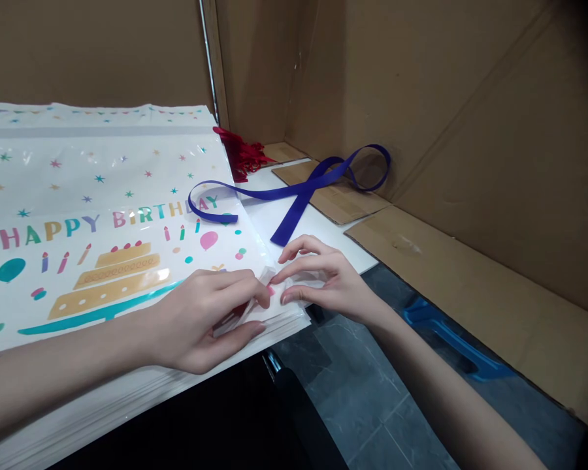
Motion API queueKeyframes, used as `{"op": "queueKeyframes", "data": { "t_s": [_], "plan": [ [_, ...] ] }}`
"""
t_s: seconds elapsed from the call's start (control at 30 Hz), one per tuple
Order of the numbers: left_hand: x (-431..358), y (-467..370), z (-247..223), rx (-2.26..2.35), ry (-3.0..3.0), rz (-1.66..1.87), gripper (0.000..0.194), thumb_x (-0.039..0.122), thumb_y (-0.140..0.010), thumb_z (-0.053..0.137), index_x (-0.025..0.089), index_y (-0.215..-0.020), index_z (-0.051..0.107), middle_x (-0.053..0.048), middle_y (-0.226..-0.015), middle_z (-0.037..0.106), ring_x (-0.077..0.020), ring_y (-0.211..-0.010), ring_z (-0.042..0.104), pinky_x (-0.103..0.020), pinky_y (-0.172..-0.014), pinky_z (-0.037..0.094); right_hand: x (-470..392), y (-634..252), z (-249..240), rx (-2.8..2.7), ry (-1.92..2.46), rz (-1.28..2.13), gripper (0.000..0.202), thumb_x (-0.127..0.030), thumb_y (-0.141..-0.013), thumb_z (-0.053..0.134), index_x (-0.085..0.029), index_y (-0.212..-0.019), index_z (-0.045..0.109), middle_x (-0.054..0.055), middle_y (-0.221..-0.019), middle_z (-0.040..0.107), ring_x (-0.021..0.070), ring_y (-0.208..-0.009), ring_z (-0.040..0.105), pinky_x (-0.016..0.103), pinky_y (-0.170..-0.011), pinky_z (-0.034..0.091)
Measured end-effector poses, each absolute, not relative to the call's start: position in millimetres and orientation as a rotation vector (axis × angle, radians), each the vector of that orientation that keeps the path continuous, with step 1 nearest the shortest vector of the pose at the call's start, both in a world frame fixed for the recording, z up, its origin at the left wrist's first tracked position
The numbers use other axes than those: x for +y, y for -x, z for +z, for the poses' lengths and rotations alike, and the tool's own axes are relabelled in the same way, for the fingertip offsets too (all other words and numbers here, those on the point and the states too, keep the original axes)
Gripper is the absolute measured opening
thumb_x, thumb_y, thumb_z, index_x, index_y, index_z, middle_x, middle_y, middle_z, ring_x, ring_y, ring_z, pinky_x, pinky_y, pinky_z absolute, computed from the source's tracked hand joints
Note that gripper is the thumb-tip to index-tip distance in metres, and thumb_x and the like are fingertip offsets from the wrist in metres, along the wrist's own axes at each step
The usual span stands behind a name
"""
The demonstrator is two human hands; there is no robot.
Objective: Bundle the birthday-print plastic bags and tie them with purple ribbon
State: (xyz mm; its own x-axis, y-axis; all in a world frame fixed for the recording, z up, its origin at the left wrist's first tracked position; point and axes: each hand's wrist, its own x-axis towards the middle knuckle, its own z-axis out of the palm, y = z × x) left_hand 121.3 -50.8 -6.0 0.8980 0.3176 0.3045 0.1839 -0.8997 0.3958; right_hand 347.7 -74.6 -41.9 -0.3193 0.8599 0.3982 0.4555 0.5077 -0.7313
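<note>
A stack of plastic birthday sheets (78,166) lies at left, its near right corner crumpled. On that corner rests the left hand (208,320), thumb and forefinger parted; whether they pinch the plastic cannot be told. Beyond lie red strings (242,156), then a looped purple ribbon (294,192). The right hand (330,277) curves over the corner, its grip unclear, beside cardboard (470,277).
</note>
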Motion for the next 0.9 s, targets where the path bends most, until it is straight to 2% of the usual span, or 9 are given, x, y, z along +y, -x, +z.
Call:
{"op": "queueKeyframes", "data": {
  "t_s": [0.17,0.37,0.47,0.6,0.73,0.9],
  "plan": [
    [-49.5,-120.0,-3.1,0.380,-2.690,0.474,0.022,0.016,-0.086,0.040,0.017,-0.108,0.045,0.004,-0.067,0.048,0.0010,-0.057,0.038,-0.010,-0.058,0.030,-73.5,-354.5,-42.3,-1.866,1.058,0.649,0.029,-0.039,-0.074,0.065,-0.012,-0.083,0.063,0.004,-0.095,0.054,0.0051,-0.093,0.050,0.019,-0.089,0.041],
    [-46.3,-120.0,-5.9,0.336,-2.793,0.510,0.028,0.012,-0.087,0.028,0.018,-0.107,0.048,0.001,-0.075,0.049,-0.0009,-0.063,0.037,-0.012,-0.060,0.028,-73.3,-355.7,-39.0,-2.034,1.086,0.709,0.024,-0.038,-0.072,0.067,-0.022,-0.090,0.070,0.003,-0.099,0.052,0.0039,-0.095,0.050,0.018,-0.090,0.042],
    [-47.0,-122.1,-7.6,0.342,-2.750,0.541,0.023,0.013,-0.086,0.032,0.016,-0.098,0.052,0.001,-0.075,0.048,0.0000,-0.062,0.036,-0.012,-0.059,0.029,-72.0,-353.4,-38.5,-2.049,1.089,0.679,0.025,-0.039,-0.069,0.069,-0.023,-0.089,0.071,0.003,-0.099,0.052,0.0041,-0.095,0.049,0.019,-0.090,0.042],
    [-49.4,-124.6,-8.3,0.383,-2.702,0.586,0.010,0.016,-0.083,0.048,0.014,-0.091,0.052,0.005,-0.066,0.043,0.0031,-0.054,0.031,-0.009,-0.054,0.026,-71.0,-351.3,-38.1,-2.040,1.077,0.656,0.024,-0.039,-0.069,0.069,-0.024,-0.087,0.071,0.002,-0.099,0.052,0.0041,-0.095,0.049,0.019,-0.089,0.041],
    [-51.1,-124.6,-7.4,0.408,-2.694,0.616,0.010,0.014,-0.080,0.051,0.014,-0.090,0.050,0.007,-0.063,0.042,0.0049,-0.051,0.030,-0.007,-0.053,0.026,-70.8,-349.4,-39.7,-1.972,1.050,0.655,0.025,-0.038,-0.070,0.069,-0.021,-0.087,0.070,0.002,-0.096,0.053,0.0037,-0.094,0.050,0.017,-0.087,0.041],
    [-49.6,-123.0,-7.0,0.428,-2.701,0.594,0.019,0.012,-0.082,0.044,0.016,-0.101,0.046,0.007,-0.066,0.046,0.0036,-0.053,0.033,-0.007,-0.054,0.027,-69.8,-351.8,-43.2,-1.858,1.041,0.649,0.028,-0.037,-0.072,0.067,-0.012,-0.086,0.063,0.003,-0.092,0.054,0.0039,-0.091,0.050,0.018,-0.085,0.041]
  ]
}}
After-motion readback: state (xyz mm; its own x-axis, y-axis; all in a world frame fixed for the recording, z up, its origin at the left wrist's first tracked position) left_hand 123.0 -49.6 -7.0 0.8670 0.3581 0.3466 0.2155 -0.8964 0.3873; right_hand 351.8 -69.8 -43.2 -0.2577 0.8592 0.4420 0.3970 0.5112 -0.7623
